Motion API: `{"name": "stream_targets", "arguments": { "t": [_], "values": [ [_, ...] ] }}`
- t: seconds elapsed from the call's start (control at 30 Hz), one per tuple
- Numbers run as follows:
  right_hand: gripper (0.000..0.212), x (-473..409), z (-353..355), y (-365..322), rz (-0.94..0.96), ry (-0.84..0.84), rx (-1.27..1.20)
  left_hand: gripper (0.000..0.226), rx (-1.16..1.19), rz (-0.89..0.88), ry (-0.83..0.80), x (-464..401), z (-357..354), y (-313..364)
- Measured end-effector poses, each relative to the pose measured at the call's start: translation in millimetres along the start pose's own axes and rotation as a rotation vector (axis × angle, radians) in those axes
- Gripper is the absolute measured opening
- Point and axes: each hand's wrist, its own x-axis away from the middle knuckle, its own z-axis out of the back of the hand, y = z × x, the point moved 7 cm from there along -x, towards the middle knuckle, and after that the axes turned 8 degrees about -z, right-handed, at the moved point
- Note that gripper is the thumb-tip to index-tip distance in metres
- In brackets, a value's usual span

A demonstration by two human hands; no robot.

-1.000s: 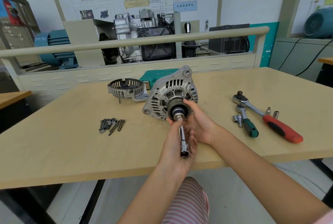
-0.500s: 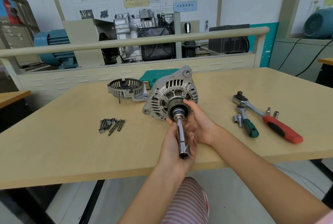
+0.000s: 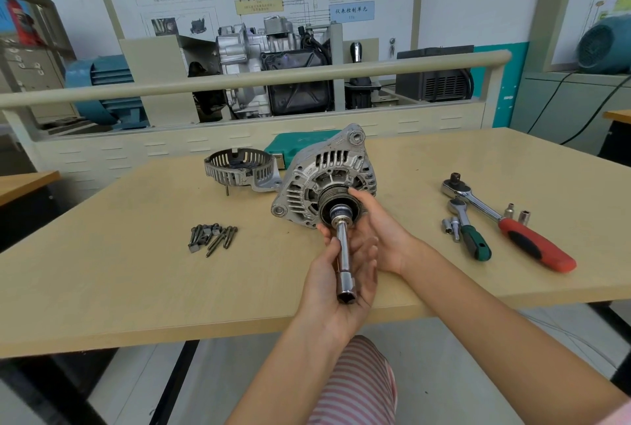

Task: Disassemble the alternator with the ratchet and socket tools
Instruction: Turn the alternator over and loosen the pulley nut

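The grey alternator (image 3: 324, 175) stands on edge on the table, its black pulley (image 3: 327, 206) facing me. A socket on a chrome extension bar (image 3: 344, 254) sits on the pulley nut and points toward me. My left hand (image 3: 338, 284) holds the bar from below, thumb and fingers curled round it. My right hand (image 3: 379, 233) grips the pulley's right side. A red-handled ratchet (image 3: 505, 223) and a smaller green-handled ratchet (image 3: 469, 233) lie to the right.
The removed rear cover (image 3: 239, 168) lies left of the alternator, with a teal case (image 3: 293, 148) behind. A pile of bolts (image 3: 211, 236) lies at the left. Loose sockets (image 3: 450, 226) and two more sockets (image 3: 517, 213) lie by the ratchets. The table edge (image 3: 205, 336) is near me.
My left hand shifted its hold on the extension bar, and the bar's near end swung slightly left. My right hand and the alternator stayed put.
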Motion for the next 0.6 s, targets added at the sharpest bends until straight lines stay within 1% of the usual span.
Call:
{"name": "stream_targets", "arguments": {
  "t": [0.1, 0.17, 0.3, 0.37, 0.47, 0.6],
  "values": [
    [0.059, 0.4, -0.5, -0.8, 0.014, 0.001, -0.008, 0.040, -0.015, 0.022, -0.004, -0.8, 2.1, 0.2],
    [0.059, 0.1, -0.9, -1.3, 0.021, -0.001, -0.022, 0.038, -0.028, 0.019, 0.013, -1.6, 3.5, 0.5],
    [0.061, -2.5, 0.5, -3.0, 0.043, 0.010, -0.042, 0.015, -0.027, -0.040, 0.048, -3.3, 3.2, 2.6],
    [0.061, -3.7, 0.9, -3.2, 0.050, 0.014, -0.054, 0.010, -0.005, -0.069, 0.066, -3.8, 4.4, 3.1],
    [0.060, -4.1, 1.6, -3.1, 0.044, 0.018, -0.045, 0.016, 0.023, -0.057, 0.084, -2.8, 5.0, 3.0],
    [0.060, -3.8, 2.1, -2.5, 0.038, 0.002, -0.046, 0.030, 0.013, 0.031, 0.071, 0.3, 5.6, 1.9]
  ]
}}
